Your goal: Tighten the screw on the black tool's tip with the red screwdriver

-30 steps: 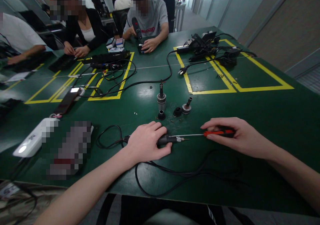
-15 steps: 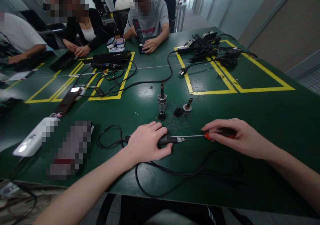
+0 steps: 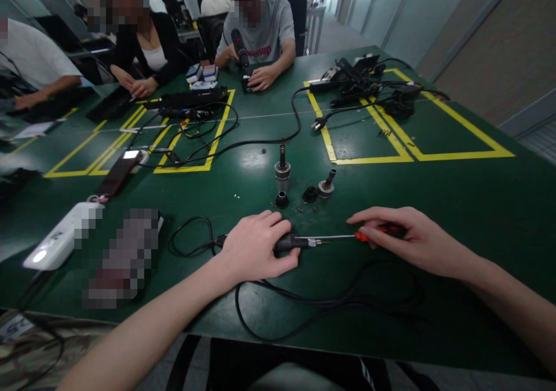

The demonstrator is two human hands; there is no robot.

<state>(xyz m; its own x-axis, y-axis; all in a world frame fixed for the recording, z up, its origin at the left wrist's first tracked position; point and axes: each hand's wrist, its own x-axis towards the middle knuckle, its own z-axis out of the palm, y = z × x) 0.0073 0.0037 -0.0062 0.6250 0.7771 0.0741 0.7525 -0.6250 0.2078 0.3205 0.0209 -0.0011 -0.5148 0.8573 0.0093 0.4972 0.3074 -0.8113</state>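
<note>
My left hand [image 3: 256,247] lies closed over a black corded hand tool [image 3: 284,242], holding it against the table. The tool's silver collar and thin pointed tip face right. My right hand [image 3: 406,237] grips a screwdriver [image 3: 361,236] by its red and black handle, thumb on it and index finger lifted off. Its long shaft points left to the tool's body; where the tip ends is hidden by my left hand. Just beyond stand a metal cylindrical part [image 3: 282,174], a small black collar [image 3: 282,199], a black ring [image 3: 310,194] and a second metal part with a stem [image 3: 326,185].
Tiny screws [image 3: 300,209] lie near the parts. A black cable [image 3: 304,303] loops in front of me. A white power bank [image 3: 56,237], a phone [image 3: 119,174] and a blurred-out object [image 3: 124,258] lie left. Farther back are tangled cables [image 3: 356,84] and a co-worker's hand [image 3: 260,78].
My right index finger has lifted and straightened away from the screwdriver, and the handle has turned a little in my fingers. My left hand and the corded tool stay put.
</note>
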